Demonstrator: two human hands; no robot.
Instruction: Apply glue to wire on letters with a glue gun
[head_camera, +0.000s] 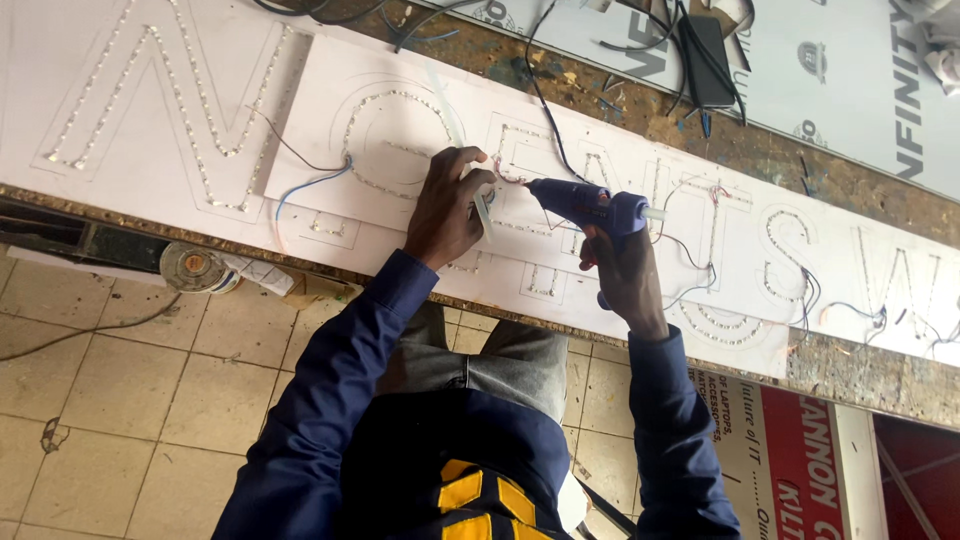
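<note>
**Glue gun at work over a lettered sign panel**

The right hand (622, 262) is wrapped around the grip of a blue glue gun (585, 203), fingers clamped on its handle, with the nozzle pointing toward 9 o'clock and ending just beside the left hand (447, 208). A pale glue stick pokes out of the gun's back end toward 3 o'clock. The left hand rests on the white sign panel (400, 75), its fingers drawn together and pressing at a spot near the nozzle tip; a thin translucent stick (484, 213) lies against those fingers, though whether they pinch it cannot be told.

The panel lies flat on a worn wooden desk (780, 155) and carries outlined letters filled with rows of small LED dots (200, 150). Thin wires (310, 182) run across the panel at 9 o'clock of the left hand, and more trail off at 3 o'clock of the gun. At 12 o'clock, well apart, a black rectangular box (706, 60) with dark cables sits on the desk. A roll of tape (192, 267) hangs at the desk's near edge, at 8 o'clock of the left hand, above the tiled floor (120, 400).
</note>
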